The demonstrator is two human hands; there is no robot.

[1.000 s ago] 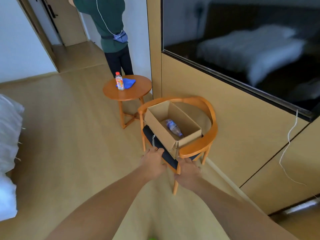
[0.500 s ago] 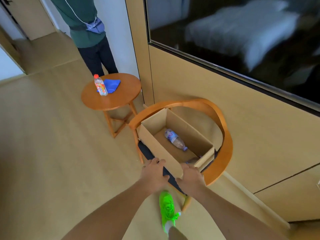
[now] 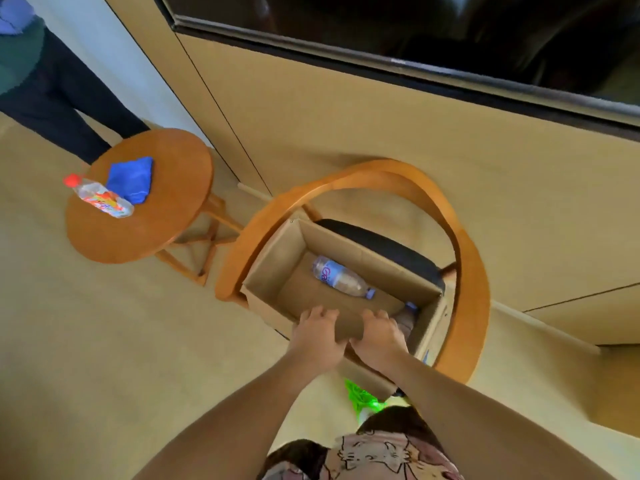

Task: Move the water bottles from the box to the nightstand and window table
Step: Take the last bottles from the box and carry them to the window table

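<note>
An open cardboard box [image 3: 273, 268] sits on the seat of a round wooden armchair [image 3: 467, 271]. Inside it lies a clear water bottle [image 3: 341, 278] with a pale blue cap. A second bottle [image 3: 408, 315] shows only partly in the box's near right corner, behind my right hand. My left hand [image 3: 317, 336] and my right hand [image 3: 379, 336] lie side by side on the box's near wall, and their fingers curl over its rim. On the round side table [image 3: 166, 216] to the left lies a red-capped bottle [image 3: 100, 197] with a colourful label.
A folded blue cloth [image 3: 131, 178] lies on the side table beside the bottle. A person [image 3: 52, 88] in dark trousers stands behind that table. The chair stands close to a wood-panelled wall [image 3: 381, 126]. My green shoe [image 3: 362, 398] is under the chair's front.
I have stepped closer and now look down into the box. Both hands moved up from the chair's front edge onto the box's near rim. The second bottle has come into sight.
</note>
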